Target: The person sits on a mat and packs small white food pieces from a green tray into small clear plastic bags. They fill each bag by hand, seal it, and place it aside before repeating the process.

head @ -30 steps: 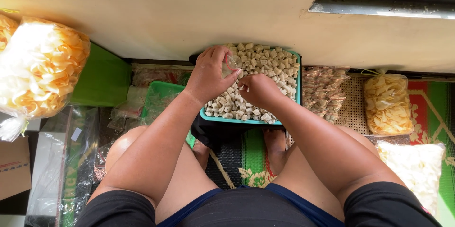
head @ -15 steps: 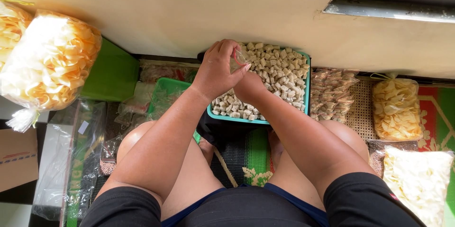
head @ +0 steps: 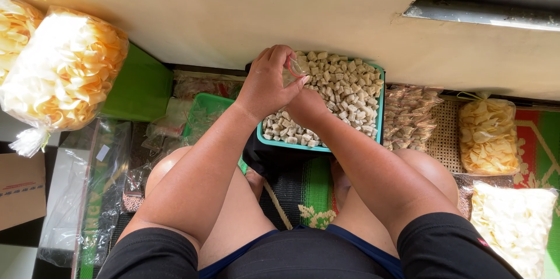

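the person sits on the floor with knees spread, so the teal tray (head: 378, 117) of pale snack cubes (head: 344, 89) lies between the legs, within easy reach of both arms. the left hand (head: 271, 81) is raised over the near-left part of the tray, fingers curled and pinching a small clear plastic bag (head: 294, 69) at its mouth, held just above the cubes, probably so pieces can go straight in. the right hand (head: 306, 107) sits lower, beneath and behind the left, touching the cubes; the left hand covers most of it, so i cannot tell whether it is clenched around pieces or lying loose.

filled bags are set around the sitter: a large bag of yellow crackers (head: 64, 75) at the left, a smaller bag of chips (head: 487, 136) at the right on a woven mat (head: 443, 127), and darker packets (head: 408, 116) just beside the tray. a second green tray (head: 201, 110) at the left holds crumpled clear plastic. the tray's near edge is hidden by the arms, and the small bag's contents are too glary to make out.
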